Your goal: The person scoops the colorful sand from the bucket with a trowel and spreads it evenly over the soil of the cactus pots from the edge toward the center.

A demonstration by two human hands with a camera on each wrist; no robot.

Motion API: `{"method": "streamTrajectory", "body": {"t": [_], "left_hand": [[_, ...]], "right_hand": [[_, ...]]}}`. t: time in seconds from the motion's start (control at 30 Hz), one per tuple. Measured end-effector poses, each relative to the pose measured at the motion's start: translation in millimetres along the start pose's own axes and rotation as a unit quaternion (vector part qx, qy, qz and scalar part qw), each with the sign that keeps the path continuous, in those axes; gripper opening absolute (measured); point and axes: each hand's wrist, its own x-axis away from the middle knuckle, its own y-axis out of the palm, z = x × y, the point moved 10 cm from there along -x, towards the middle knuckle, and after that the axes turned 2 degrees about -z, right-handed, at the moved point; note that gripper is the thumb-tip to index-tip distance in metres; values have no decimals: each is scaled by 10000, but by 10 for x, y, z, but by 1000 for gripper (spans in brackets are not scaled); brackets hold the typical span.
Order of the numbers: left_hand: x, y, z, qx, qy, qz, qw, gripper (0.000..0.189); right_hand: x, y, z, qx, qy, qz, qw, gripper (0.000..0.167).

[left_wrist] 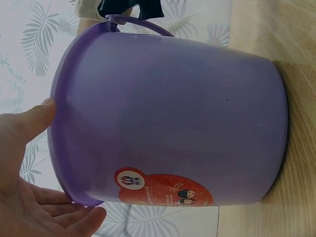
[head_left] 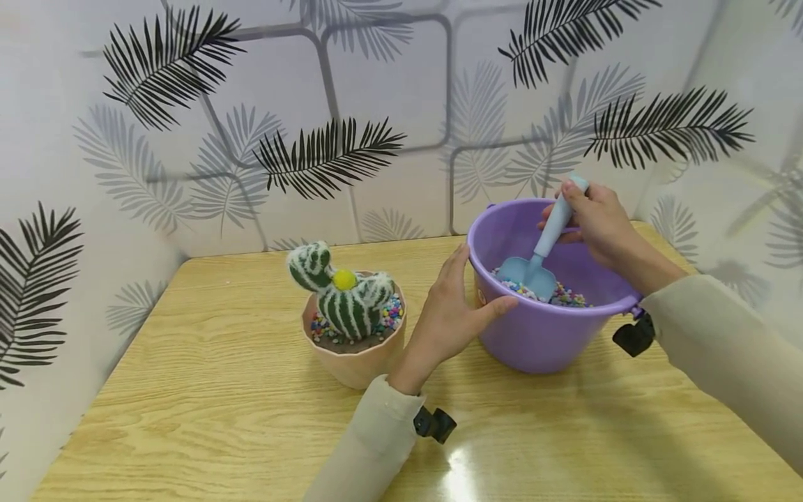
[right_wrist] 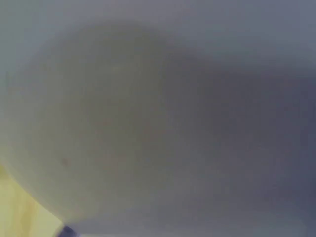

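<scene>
Head view: light wood-grain table (head_left: 207, 362) set against a pale wall (head_left: 389, 87) papered with black and grey fronds and rounded grey line-work. Glossy finish; a bright patch of glare (head_left: 459, 477) sits near the front edge, and soft shadow falls below the right sleeve (head_left: 709, 341). Patterned wall also closes in on both sides.

Purple bucket (head_left: 546, 341) stands upright at the table's right, multicoloured beads (head_left: 569, 298) low inside. Right hand (head_left: 596, 216) reaches over the rim, fingers wrapped round the handle of a light-blue toy shovel (head_left: 548, 239); the shovel tilts, its blade down at the beads. Left hand (head_left: 447, 307) touches the bucket's near-left rim, thumb and fingers spread apart.

Just left of that hand: a green-and-white cactus (head_left: 348, 310) with a yellow pompom (head_left: 343, 279), upright in a peach pot (head_left: 359, 364), more coloured bits around its base.

Left wrist view: bucket side fills most of it, red sticker (left_wrist: 165, 190) near one edge, table beyond. Right wrist view: mostly blur; cannot tell the fingers there.
</scene>
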Motion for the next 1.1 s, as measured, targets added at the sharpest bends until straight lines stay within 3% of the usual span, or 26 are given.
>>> {"method": "streamTrajectory", "body": {"t": [0.3,0.43,0.63,1.1], "left_hand": [[11,23,-6,0,-99,-53,9999,92],[11,28,-9,-10,-108,-68,9999,92],[9,15,-2,-60,-100,-54,9999,92],[22,17,17,-71,-86,-67,9999,92]], "right_hand": [[21,-10,79,-340,319,-184,9987,25],[28,-11,102,-763,463,-303,9955,22],[23,-53,125,-941,589,-109,9938,24],[40,-206,145,-640,861,591,9925,27]]}}
